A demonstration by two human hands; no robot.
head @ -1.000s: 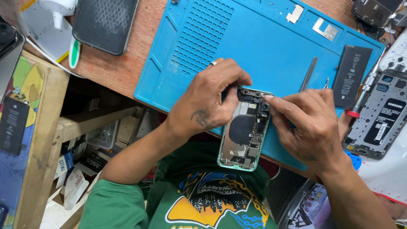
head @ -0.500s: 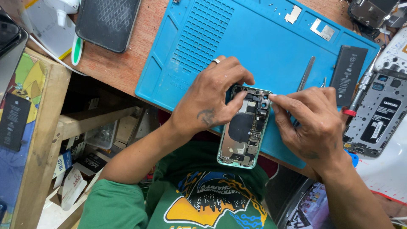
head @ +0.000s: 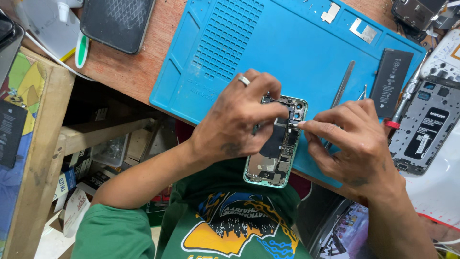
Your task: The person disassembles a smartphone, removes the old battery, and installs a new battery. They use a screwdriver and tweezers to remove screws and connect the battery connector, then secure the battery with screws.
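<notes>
**Both hands on the opened phone at the bench edge**

Left grip (head: 239, 120) is closed around the upper part of the opened phone (head: 275, 144), fingers wrapped over its top edge and thumb against the near side, steadying it. My right hand (head: 354, 144) pinches thumb and forefinger together just right of the camera cluster; something small and pale shows at the fingertips (head: 302, 124), but I cannot tell whether it is a tool tip or a tiny part.

The phone sits half on the blue work mat (head: 287, 43), its lower end hanging past the bench edge over my lap. As I judge it, the work is well in: the back is off, boards and a dark shield lie bare inside, and a loose black battery (head: 393, 81) rests up and right of my right grip. The inner parts remain in the frame, so much seems left.

Behind my right hand lies a thin metal pry tool (head: 342, 84), close to the knuckles. Further right sits a second opened phone frame (head: 424, 129), with a red-collared screwdriver (head: 400, 108) between. Two small metal plates (head: 362, 31) lie far up the mat. A dark phone (head: 117, 21) lies well left of my left grip.
</notes>
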